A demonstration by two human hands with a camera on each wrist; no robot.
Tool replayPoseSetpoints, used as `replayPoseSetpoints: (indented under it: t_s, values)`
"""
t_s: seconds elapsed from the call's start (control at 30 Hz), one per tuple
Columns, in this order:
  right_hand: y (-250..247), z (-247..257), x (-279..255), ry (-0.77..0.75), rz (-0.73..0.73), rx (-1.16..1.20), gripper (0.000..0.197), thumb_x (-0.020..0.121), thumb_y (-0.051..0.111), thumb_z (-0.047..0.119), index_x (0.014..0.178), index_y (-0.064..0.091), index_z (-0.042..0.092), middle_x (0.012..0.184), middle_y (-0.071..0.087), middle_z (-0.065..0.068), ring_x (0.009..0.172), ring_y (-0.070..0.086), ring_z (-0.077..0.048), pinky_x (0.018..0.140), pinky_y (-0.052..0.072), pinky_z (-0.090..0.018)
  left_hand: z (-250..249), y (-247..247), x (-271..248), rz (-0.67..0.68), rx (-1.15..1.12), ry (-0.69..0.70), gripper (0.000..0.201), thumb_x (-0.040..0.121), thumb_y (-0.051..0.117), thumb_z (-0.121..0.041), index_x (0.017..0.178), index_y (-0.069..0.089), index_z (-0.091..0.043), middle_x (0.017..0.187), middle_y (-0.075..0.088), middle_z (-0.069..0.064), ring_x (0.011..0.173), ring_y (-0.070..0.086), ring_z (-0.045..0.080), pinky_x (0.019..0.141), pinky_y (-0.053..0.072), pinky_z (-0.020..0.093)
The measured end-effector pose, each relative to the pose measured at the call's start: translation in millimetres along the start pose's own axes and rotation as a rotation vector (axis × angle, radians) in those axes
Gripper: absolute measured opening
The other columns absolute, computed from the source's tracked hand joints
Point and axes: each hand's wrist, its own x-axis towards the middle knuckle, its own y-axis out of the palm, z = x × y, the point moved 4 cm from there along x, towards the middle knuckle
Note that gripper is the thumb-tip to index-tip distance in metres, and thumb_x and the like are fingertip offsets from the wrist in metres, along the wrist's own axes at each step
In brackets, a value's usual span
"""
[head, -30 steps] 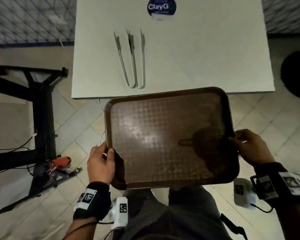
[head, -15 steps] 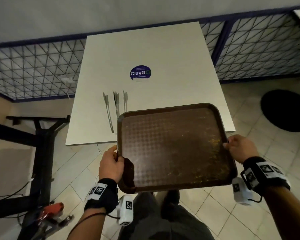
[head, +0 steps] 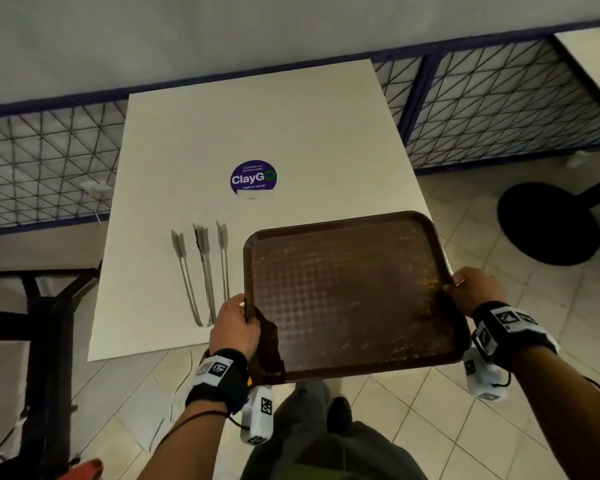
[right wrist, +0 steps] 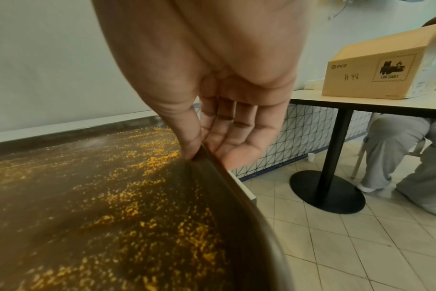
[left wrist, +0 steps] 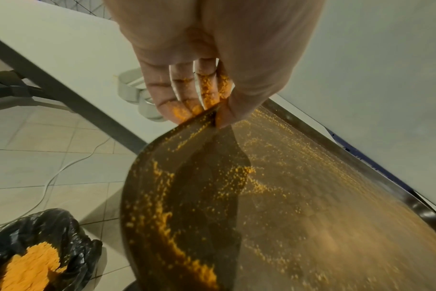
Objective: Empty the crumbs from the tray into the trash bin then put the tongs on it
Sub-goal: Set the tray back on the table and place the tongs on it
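I hold a brown tray (head: 347,292) in the air at the white table's near right corner. My left hand (head: 238,323) grips its left rim, thumb on top and fingers beneath. My right hand (head: 471,289) pinches the right rim the same way. Fine orange crumbs (left wrist: 167,222) are scattered over the tray (left wrist: 286,196) and cling to my left fingers (left wrist: 207,92); crumbs (right wrist: 142,206) also show by the right hand (right wrist: 199,149). Two metal tongs (head: 205,271) lie side by side on the table, left of the tray. A black-lined trash bin (left wrist: 37,246) with orange crumbs inside stands on the floor below the tray's near left corner.
The white table (head: 257,133) carries a round blue sticker (head: 253,179). A black frame (head: 42,306) stands to the left. A mesh fence runs behind. To the right a second table with a round black base (head: 548,223) bears a cardboard box (right wrist: 386,65), and a person sits there (right wrist: 406,149).
The tray has risen and moved forward and right, from in front of the table to over its near right corner. My view has lifted, showing more of the table and wall.
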Motion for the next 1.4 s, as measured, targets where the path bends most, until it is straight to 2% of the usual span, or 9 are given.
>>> replayPoseSetpoints:
  t_s: [0.13, 0.43, 0.6, 0.73, 0.87, 1.03, 1.1, 1.23, 1.4]
  values:
    - [-3.0, 14.9, 32.1, 0.024, -0.015, 0.014, 0.011, 0.088, 0.065, 0.024, 0.097, 0.06, 0.02, 0.101, 0.065, -0.01, 0.083, 0.054, -0.024, 0.075, 0.045, -0.032, -13.5, 6.1, 41.1, 0.022, 0.045, 0.012, 0.03, 0.088, 0.057, -0.015, 0.116, 0.059, -0.025, 0.114, 0.064, 0.006, 0.1, 0.062, 0.032, 0.086, 0.053, 0.045]
    - [-7.0, 42.6, 80.3, 0.046, -0.012, -0.041, 0.016, 0.086, 0.068, 0.026, 0.1, 0.064, 0.019, 0.098, 0.065, -0.009, 0.081, 0.052, -0.023, 0.074, 0.042, -0.031, -27.9, 19.3, 79.7, 0.056, 0.126, -0.048, 0.038, 0.092, 0.053, -0.017, 0.129, 0.051, -0.022, 0.124, 0.055, 0.008, 0.108, 0.058, 0.034, 0.085, 0.049, 0.043]
    - [-7.8, 47.3, 96.0, 0.024, 0.026, -0.091, 0.016, 0.085, 0.068, 0.028, 0.097, 0.066, 0.019, 0.101, 0.069, -0.012, 0.097, 0.06, -0.033, 0.082, 0.048, -0.037, -36.6, 26.2, 81.3, 0.039, 0.124, -0.084, 0.04, 0.092, 0.053, -0.017, 0.132, 0.051, -0.02, 0.123, 0.054, 0.009, 0.104, 0.061, 0.036, 0.085, 0.05, 0.044]
    - [-9.1, 45.7, 104.3, 0.014, 0.036, -0.054, 0.02, 0.085, 0.066, 0.032, 0.1, 0.062, 0.02, 0.104, 0.068, -0.012, 0.098, 0.06, -0.033, 0.082, 0.048, -0.036, -40.1, 31.7, 79.9, 0.018, 0.117, -0.121, 0.044, 0.09, 0.053, -0.018, 0.133, 0.05, -0.023, 0.124, 0.055, 0.008, 0.104, 0.061, 0.035, 0.088, 0.052, 0.049]
    - [-13.6, 48.3, 105.9, -0.029, 0.086, -0.03, 0.031, 0.086, 0.066, 0.033, 0.111, 0.056, 0.018, 0.114, 0.061, -0.015, 0.103, 0.058, -0.036, 0.086, 0.047, -0.04, -44.9, 29.4, 74.1, -0.008, 0.098, -0.154, 0.048, 0.094, 0.055, -0.019, 0.141, 0.045, -0.022, 0.128, 0.05, 0.01, 0.107, 0.06, 0.036, 0.088, 0.052, 0.047]
    - [-21.9, 86.4, 81.4, -0.216, 0.05, 0.049, 0.034, 0.09, 0.06, 0.035, 0.119, 0.051, 0.021, 0.12, 0.053, -0.01, 0.104, 0.056, -0.032, 0.09, 0.045, -0.041, -39.2, 5.2, 61.2, -0.209, -0.05, -0.156, 0.044, 0.095, 0.058, -0.028, 0.138, 0.051, -0.024, 0.127, 0.054, 0.009, 0.097, 0.065, 0.028, 0.083, 0.053, 0.041]
    - [-12.2, 114.8, 63.6, -0.32, 0.139, 0.08, 0.027, 0.093, 0.057, 0.035, 0.116, 0.052, 0.023, 0.114, 0.059, -0.006, 0.099, 0.058, -0.026, 0.085, 0.044, -0.035, -29.4, -9.9, 57.0, -0.288, -0.105, -0.148, 0.039, 0.094, 0.059, -0.024, 0.134, 0.057, -0.023, 0.122, 0.058, 0.007, 0.087, 0.063, 0.021, 0.08, 0.051, 0.035]
    - [15.7, 184.7, 23.9, -0.571, 0.307, 0.135, 0.017, 0.093, 0.059, 0.033, 0.108, 0.056, 0.027, 0.103, 0.064, 0.006, 0.094, 0.058, -0.011, 0.084, 0.046, -0.027, 0.8, -53.1, 56.8, -0.405, -0.153, -0.255, 0.034, 0.096, 0.055, -0.021, 0.129, 0.06, -0.021, 0.118, 0.059, 0.006, 0.088, 0.06, 0.021, 0.082, 0.046, 0.032]
    - [67.7, 279.9, -38.8, -0.785, 0.5, 0.178, 0.016, 0.095, 0.056, 0.033, 0.11, 0.056, 0.028, 0.102, 0.061, 0.014, 0.094, 0.057, -0.002, 0.08, 0.043, -0.016, 55.5, -86.6, 78.1, -0.378, -0.132, -0.357, 0.031, 0.095, 0.056, -0.027, 0.125, 0.062, -0.023, 0.117, 0.063, 0.004, 0.093, 0.063, 0.023, 0.086, 0.046, 0.034]
